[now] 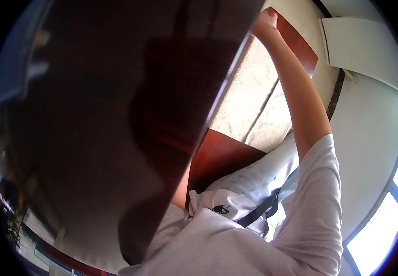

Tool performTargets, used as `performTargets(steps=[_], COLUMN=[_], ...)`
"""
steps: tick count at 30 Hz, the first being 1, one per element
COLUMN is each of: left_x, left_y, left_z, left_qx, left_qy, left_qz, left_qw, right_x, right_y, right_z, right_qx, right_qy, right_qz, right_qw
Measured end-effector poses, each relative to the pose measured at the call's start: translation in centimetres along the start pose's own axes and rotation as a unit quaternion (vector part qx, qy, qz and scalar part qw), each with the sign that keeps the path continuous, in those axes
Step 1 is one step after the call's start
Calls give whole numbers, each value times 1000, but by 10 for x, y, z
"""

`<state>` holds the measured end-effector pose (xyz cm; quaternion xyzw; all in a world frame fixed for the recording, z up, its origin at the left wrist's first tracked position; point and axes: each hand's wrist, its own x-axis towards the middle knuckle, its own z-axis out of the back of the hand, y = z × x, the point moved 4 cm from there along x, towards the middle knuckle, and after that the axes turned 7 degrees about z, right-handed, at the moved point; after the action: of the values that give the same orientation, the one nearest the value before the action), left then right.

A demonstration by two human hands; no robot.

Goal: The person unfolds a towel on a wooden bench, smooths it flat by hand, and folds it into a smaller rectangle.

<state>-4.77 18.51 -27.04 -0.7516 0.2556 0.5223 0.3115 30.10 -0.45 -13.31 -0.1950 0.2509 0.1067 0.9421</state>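
Note:
A large dark, glossy panel (84, 115) fills the left and centre of the view, close to the camera, with a faint dark reflection on it. At the top, my right hand (267, 22) is closed on the panel's slanting edge, its fingers partly hidden there. The right arm is stretched out over a beige padded surface (242, 92) with a seam. Only a strip of my left arm shows beside the panel's lower edge; the panel hides the left hand.
Reddish-brown wood (224, 154) borders the beige padding near my legs, with more wood (300, 43) at the top right. A white panel (364, 50) stands at the upper right. Bright windows (378, 234) are at the lower right. A plant (12, 225) shows at the far left.

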Motion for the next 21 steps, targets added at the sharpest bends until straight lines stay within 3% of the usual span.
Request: performTargets(steps=[4,8,10,11,13,14,16,19,20,21], left_x=[-38,-82,-122,-144,-181,-189,-213,-207,-199,-191], left_y=[-32,-61,-67,-69,-65,-54,-29,23,36,45], left_z=[-4,-16,-31,-39,-53,-51,-59,-62,-63,-55], left_qx=[2,-14,-38,-48,0,-1,21,134,134,134], left_qy=[-70,-75,-61,-56,-47,11,86,176,181,157], left_qz=[-114,-202,-247,-258,-297,-332,-321,-204,-123,-95], left_qw=[991,976,967,963,954,943,943,954,966,974], right_x=[-8,-24,-42,-62,-81,-92,-119,-141,-144,-152], right_y=[-10,-37,-52,-57,-85,-103,-132,-177,-182,-180], right_z=[10,14,22,33,21,13,-10,-93,-124,-144], right_qx=[88,239,306,366,398,428,478,576,621,539], right_qy=[-67,-90,-177,-174,-204,-231,-243,-227,-199,-213], right_qz=[0,37,105,27,-5,-33,-64,-81,-67,-94], right_qw=[994,966,929,914,894,873,842,781,755,810])
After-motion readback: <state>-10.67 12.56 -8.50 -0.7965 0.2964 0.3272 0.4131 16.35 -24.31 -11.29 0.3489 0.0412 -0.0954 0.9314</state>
